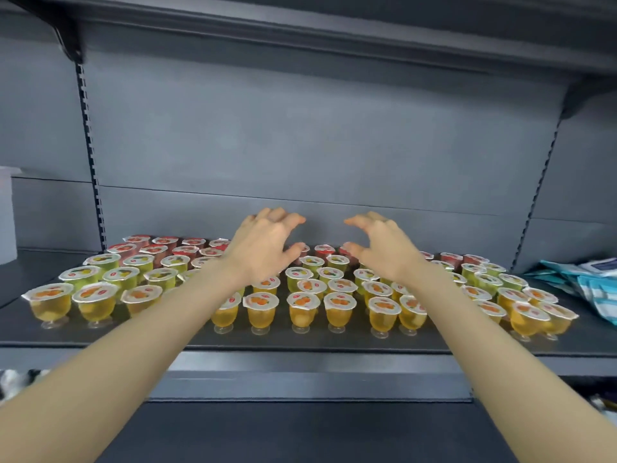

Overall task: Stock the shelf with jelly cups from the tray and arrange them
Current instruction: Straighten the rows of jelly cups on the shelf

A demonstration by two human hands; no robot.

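Note:
Several jelly cups stand in rows on the grey shelf (300, 340): orange ones (260, 310) in front, green ones (132, 277) in the middle, red ones (165, 243) at the back. My left hand (263, 247) and my right hand (380, 247) hover side by side above the back rows near the middle, palms down, fingers spread and loosely bent, thumbs pointing toward each other. Neither hand holds a cup. Both forearms hide some cups beneath them. No tray is in view.
Blue and white packets (581, 279) lie at the right end of the shelf. A white box (6, 215) stands at the far left. Another shelf (334, 31) runs overhead, and slotted uprights (88, 142) flank the back panel.

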